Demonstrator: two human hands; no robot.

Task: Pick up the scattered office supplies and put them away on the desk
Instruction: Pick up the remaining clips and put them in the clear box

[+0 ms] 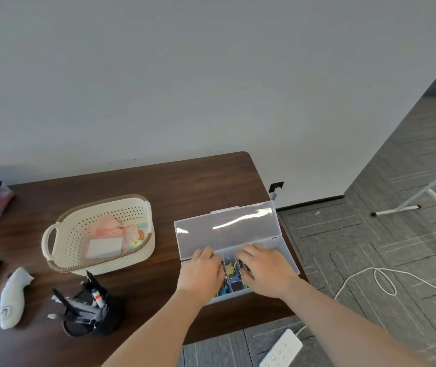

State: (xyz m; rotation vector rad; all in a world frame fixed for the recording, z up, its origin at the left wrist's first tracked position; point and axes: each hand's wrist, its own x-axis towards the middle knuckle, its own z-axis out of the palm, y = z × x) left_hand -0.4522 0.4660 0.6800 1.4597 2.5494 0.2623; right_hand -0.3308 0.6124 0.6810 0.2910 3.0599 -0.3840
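Observation:
A clear plastic organiser box (288,256) stands on the right end of the dark wooden desk (185,186), its lid (227,226) raised open at the back. Both hands are inside the box. My left hand (202,270) rests over the left compartments, fingers curled downward. My right hand (263,268) covers the right ones. Between them show coloured binder clips (230,268), yellow and blue. Both hands touch the clips, but what each one grips is hidden under the fingers.
A cream perforated basket (60,250) holding notepads and small items stands left of the box. In front of it is a black pen holder (92,313) full of pens, and a white device (13,298) lies at the left. A power strip (281,350) and cable lie on the floor.

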